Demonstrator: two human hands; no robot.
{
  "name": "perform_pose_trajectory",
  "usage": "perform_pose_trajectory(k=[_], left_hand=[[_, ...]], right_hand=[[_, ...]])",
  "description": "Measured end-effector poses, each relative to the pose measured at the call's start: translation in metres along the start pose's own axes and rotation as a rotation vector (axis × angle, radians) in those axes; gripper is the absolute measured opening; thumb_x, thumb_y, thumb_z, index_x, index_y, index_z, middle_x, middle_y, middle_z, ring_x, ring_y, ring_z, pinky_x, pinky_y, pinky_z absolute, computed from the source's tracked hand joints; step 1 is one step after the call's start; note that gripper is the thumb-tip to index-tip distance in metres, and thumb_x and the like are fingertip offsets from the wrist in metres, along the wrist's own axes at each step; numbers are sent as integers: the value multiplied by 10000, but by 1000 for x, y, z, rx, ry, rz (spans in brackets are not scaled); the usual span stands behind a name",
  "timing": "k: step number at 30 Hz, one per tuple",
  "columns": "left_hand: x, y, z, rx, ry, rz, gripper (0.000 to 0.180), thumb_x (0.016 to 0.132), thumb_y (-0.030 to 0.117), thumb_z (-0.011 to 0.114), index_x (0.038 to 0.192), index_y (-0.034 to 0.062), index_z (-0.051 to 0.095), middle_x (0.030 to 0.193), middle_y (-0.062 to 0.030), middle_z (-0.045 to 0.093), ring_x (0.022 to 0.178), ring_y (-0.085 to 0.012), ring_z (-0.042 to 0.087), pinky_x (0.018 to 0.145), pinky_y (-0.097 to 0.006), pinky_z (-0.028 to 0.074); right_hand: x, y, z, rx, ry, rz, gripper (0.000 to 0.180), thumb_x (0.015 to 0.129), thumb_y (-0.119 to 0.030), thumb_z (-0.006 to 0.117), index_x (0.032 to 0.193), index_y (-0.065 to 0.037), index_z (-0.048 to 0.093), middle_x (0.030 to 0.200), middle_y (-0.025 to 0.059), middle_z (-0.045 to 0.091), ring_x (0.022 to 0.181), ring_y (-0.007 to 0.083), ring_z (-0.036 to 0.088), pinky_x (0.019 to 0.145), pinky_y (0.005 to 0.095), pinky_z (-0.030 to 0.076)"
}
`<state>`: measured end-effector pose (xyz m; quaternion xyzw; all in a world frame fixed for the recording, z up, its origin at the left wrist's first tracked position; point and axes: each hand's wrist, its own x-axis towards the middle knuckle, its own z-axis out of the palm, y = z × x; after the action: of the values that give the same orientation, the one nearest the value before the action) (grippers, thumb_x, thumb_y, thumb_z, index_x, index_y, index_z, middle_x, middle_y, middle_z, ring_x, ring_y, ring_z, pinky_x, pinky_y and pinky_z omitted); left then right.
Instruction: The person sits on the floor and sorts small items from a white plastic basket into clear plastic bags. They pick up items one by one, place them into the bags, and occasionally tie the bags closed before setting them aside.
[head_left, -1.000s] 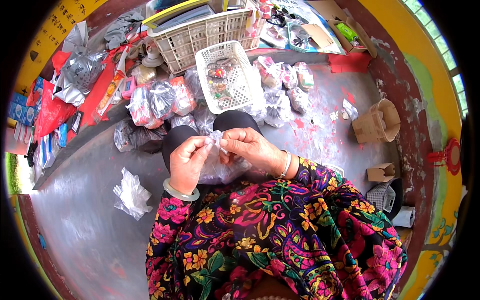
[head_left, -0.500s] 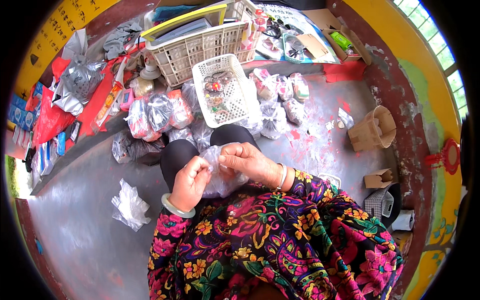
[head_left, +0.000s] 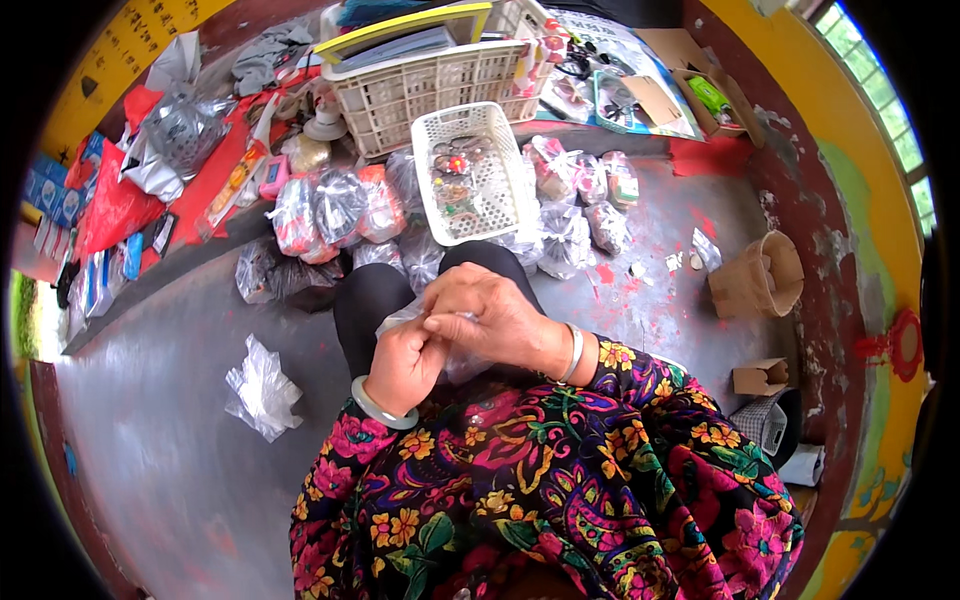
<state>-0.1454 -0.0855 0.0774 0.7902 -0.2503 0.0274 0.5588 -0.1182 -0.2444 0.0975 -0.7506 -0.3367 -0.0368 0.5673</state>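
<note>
The left hand (head_left: 408, 358) clenches the bag (head_left: 466, 368), mid-gathering, I'd guess; the right hand (head_left: 490, 316) curls over (its grip's hidden, can't tell). Next calls for a steady pinch.

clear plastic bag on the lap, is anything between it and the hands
Nothing visible is: the left hand and right hand are together right at the clear plastic bag, partly covering it. The white basket sits beyond the knees, out of the way.
</note>
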Motion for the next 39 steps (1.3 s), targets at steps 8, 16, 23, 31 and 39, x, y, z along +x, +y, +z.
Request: perform_pose_trajectory(k=[8,16,23,31,39], left_hand=[[-5,12,-6,-444,74,-380,159,876,130,468,805,7,539,556,15,477,457,-36,398,423,-180,321],[-4,4,-11,-1061,265,-762,144,855,156,508,837,17,542,611,-24,525,443,-63,429,372,-158,292],[-8,-12,-14,-1455,365,-908,135,847,120,497,863,-10,531,719,-99,573,527,-93,473,360,-164,307],[-6,6,-9,-1546,405,-894,167,865,132,458,873,-25,514,863,-182,598,567,-126,504,380,-158,329],[-8,14,-13,-1209,189,-759,186,893,196,410,903,31,493,848,-172,587,484,-91,465,345,-135,307]], right_hand=[[-16,9,6,437,-91,489,139,789,-72,545,909,-5,529,722,10,556,562,42,473,489,197,402],[-14,12,14,500,-76,675,163,750,31,518,903,-22,538,669,-5,513,606,43,493,527,212,422],[-17,13,22,-64,-18,147,144,714,-60,575,849,-30,537,724,109,571,647,246,571,574,308,451],[-18,18,27,-196,12,107,157,712,-92,590,853,-38,544,717,135,572,673,296,572,569,346,443],[-13,14,20,159,0,562,107,746,-31,537,844,-12,576,633,87,582,533,183,576,474,281,450]])
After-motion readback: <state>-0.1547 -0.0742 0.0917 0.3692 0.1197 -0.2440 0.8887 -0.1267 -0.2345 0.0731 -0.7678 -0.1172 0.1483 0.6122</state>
